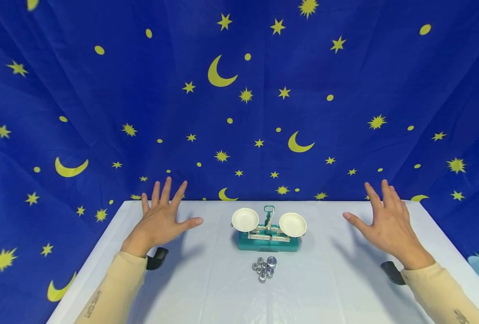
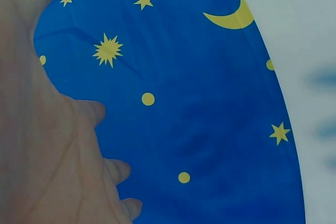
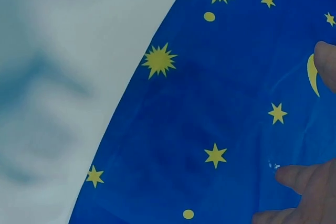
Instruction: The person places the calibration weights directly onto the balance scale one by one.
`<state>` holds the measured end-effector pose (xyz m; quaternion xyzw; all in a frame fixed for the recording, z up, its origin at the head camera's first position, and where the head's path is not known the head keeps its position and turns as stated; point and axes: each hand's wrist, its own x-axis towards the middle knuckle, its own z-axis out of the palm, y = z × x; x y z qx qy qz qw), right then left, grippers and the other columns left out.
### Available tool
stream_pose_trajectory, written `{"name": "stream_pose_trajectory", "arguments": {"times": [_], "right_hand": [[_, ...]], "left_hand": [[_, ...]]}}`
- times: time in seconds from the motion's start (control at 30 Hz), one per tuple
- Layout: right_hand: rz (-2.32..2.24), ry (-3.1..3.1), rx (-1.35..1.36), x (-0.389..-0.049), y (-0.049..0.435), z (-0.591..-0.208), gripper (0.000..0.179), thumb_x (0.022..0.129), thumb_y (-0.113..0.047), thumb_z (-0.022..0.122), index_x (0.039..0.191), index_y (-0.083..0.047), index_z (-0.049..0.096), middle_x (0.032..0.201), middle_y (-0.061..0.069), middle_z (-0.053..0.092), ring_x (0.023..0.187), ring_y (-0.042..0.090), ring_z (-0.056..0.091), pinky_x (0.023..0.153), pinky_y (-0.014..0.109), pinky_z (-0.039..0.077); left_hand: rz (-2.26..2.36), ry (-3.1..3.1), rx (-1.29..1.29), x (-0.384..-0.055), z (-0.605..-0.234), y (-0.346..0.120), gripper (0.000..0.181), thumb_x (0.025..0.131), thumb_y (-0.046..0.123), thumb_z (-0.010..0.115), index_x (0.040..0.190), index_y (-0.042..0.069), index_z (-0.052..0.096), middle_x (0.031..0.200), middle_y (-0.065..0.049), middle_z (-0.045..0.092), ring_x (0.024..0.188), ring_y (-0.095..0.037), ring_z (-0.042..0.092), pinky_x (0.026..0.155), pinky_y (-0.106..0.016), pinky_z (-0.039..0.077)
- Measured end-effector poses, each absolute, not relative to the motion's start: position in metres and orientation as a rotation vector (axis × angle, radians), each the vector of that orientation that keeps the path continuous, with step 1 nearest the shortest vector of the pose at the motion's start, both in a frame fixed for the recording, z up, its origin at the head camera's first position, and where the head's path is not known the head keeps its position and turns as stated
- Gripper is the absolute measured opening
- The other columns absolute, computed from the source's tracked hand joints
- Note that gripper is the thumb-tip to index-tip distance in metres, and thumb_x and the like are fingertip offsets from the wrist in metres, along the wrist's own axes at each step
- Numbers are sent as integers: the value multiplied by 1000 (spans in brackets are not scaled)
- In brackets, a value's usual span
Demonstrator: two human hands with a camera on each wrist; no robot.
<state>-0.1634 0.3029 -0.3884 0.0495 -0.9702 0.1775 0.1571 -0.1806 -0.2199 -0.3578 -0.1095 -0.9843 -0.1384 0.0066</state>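
Currently, the left hand [image 1: 158, 222] and right hand [image 1: 391, 227] hold nothing, fingers spread, though a careless reach could scatter the small silvery metal cylinders [image 1: 265, 266] near the green, white-panned balance [image 1: 268, 245] on the white worktop [image 1: 207, 288].

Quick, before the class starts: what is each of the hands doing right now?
Left hand: open, fingers spread, holding nothing.
Right hand: open, fingers extended, holding nothing.
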Motion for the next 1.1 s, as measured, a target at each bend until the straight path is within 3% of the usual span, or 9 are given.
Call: {"name": "stream_pose_trajectory", "arguments": {"times": [0.67, 1.1], "right_hand": [[494, -2773, 138, -157, 294, -392, 102, 88, -58, 68, 154, 7, 25, 159, 39, 3, 146, 57, 0, 116, 73, -3], [571, -2689, 165, -148, 278, -396, 95, 87, -51, 73, 151, 6, 33, 159, 37, 11, 145, 58, 9, 111, 79, 8]], "left_hand": [[-486, -3038, -357, -178, -369, -214, 110, 84, 79, 55, 163, 17, 10, 165, -25, -8, 149, -50, -13, 113, -73, -12], [-631, -3023, -374, -173, -387, -205, 108, 85, 75, 59, 163, 17, 11, 166, -23, -4, 151, -43, -11, 116, -70, -9]]}}
